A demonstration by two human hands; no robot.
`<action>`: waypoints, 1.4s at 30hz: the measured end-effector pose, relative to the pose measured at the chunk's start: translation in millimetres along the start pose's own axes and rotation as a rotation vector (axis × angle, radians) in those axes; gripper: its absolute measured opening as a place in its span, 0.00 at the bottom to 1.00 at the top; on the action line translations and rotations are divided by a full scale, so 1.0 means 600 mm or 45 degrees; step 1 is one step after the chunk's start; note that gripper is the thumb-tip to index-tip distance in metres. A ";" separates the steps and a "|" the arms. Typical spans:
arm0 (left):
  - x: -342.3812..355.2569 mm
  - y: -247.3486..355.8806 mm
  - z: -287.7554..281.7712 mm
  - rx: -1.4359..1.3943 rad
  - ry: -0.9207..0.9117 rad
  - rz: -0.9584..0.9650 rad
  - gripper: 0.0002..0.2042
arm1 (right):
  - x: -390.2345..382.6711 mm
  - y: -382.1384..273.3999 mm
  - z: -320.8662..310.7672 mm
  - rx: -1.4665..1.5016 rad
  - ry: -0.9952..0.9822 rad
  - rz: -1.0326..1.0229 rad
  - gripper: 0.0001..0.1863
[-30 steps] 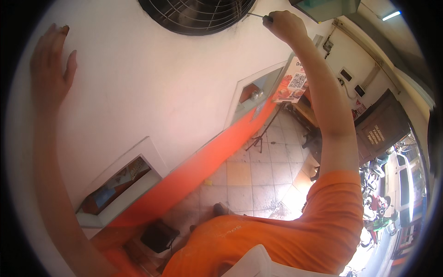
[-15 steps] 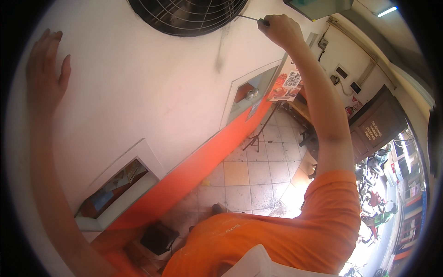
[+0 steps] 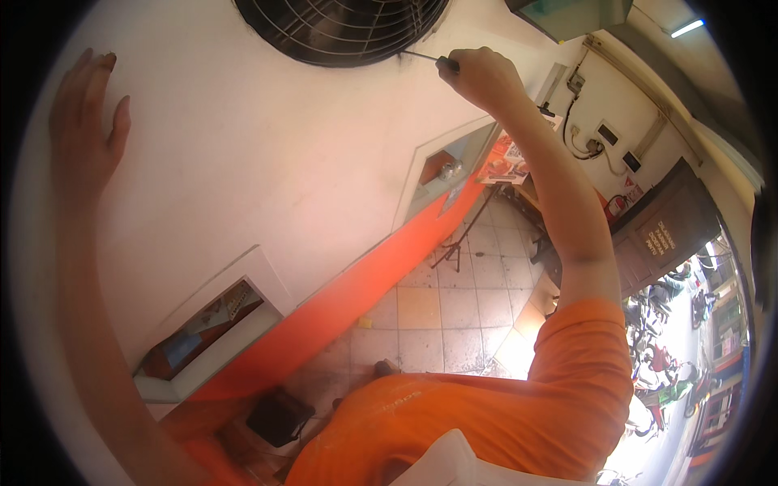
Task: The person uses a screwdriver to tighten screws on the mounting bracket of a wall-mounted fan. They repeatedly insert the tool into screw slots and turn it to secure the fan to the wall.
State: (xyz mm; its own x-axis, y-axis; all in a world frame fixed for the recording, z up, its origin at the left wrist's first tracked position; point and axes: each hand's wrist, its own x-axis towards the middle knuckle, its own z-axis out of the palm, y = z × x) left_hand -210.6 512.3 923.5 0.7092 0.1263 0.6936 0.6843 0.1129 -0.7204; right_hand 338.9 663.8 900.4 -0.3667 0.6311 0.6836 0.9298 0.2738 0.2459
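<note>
My right hand, raised at the upper middle, is closed round the dark handle of a screwdriver. The thin metal shaft points left, and its tip meets the wall at the lower right rim of a round fan with a wire guard. What the tip touches there is too small to make out. At the far left my left hand lies flat on the white wall, fingers stretched out and thumb apart, holding nothing.
Two framed openings, one at mid-right and one lower left, sit in the wall above an orange band. Below lie floor tiles with a thin stand and a dark seat. A brown board stands right, motorcycles beyond.
My right hand and the screwdriver have moved slightly down and left. The tip now sits lower along the fan's rim, and the view has shifted a little. My left hand stays on the wall.
</note>
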 end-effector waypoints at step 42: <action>-0.010 -0.006 0.011 -0.003 0.017 -0.001 0.28 | 0.026 0.026 0.022 -0.022 0.055 -0.029 0.22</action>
State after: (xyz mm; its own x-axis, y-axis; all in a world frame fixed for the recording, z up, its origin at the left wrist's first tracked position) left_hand -218.6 517.4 921.8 0.7110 0.1134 0.6939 0.6851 0.1107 -0.7200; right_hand 347.0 687.5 906.1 -0.3865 0.5927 0.7066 0.9217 0.2751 0.2734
